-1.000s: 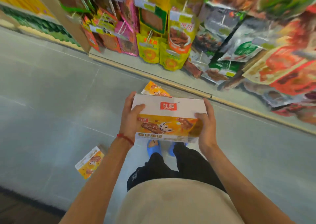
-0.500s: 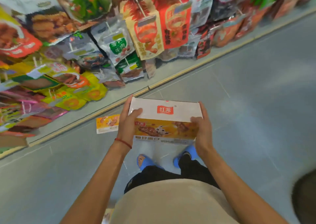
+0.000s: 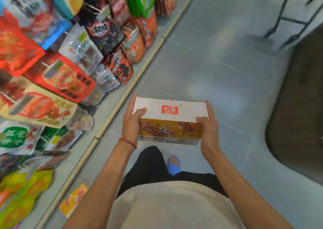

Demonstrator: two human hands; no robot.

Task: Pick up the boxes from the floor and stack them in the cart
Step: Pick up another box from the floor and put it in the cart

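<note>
I hold a snack box (image 3: 170, 119) level in front of me, white on top with a red logo and orange on its front side. My left hand (image 3: 132, 122) grips its left end, thumb on the top. My right hand (image 3: 208, 126) grips its right end. A second orange box (image 3: 75, 200) lies on the floor at the lower left, close to the shelf base. Black metal legs (image 3: 281, 17), perhaps of the cart, stand at the top right; the rest of that frame is out of view.
A shelf of hanging snack packets (image 3: 61, 71) fills the left side, its base rail (image 3: 125, 96) running diagonally. Grey floor tiles (image 3: 218, 63) stretch ahead. A dark mat (image 3: 300, 106) lies at the right. My blue shoe (image 3: 173, 165) shows below the box.
My view has swung to the right along the aisle. The shelf now lies at my left, the mat and metal legs have come into sight. The box stays held in both hands.
</note>
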